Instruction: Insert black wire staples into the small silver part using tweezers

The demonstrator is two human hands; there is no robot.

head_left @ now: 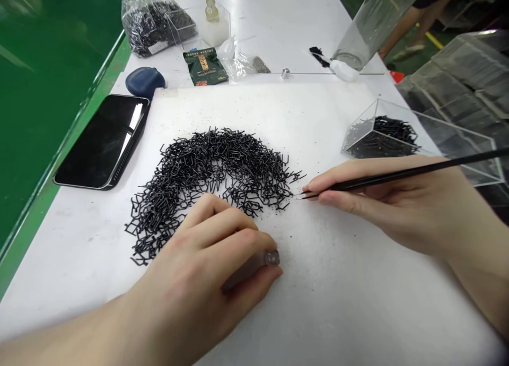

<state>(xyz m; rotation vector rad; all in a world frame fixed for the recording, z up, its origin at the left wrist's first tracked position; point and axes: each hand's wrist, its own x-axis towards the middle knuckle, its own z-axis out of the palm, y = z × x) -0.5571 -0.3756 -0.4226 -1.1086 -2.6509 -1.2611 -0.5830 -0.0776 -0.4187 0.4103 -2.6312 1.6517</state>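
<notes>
Head view: left hand [207, 260] curls shut around a small clear block [267, 260] on the white mat [358, 302], just below the arc-shaped heap of black bent wire pieces [210, 170] — right hand [397, 201] pinches black tweezers [397, 176], tips at the heap's right edge.

A white work table [278, 16] with a green edge along its left side carries a large white sheet [350, 302], on which a curved heap of small black bent metal clips [210, 167] lies in the middle and a clear plastic box partly filled with the same black clips [382, 135] stands at the right. Left of the sheet lie a black smartphone in a case [105, 140] and, just beyond it, a dark blue rounded case [145, 81]. Further back sit a clear plastic bag of black clips [153, 21], a green foil packet [204, 66], a small clear bag of tiny parts [242, 63] and a small yellowish bottle in a clear box [212, 16].
</notes>
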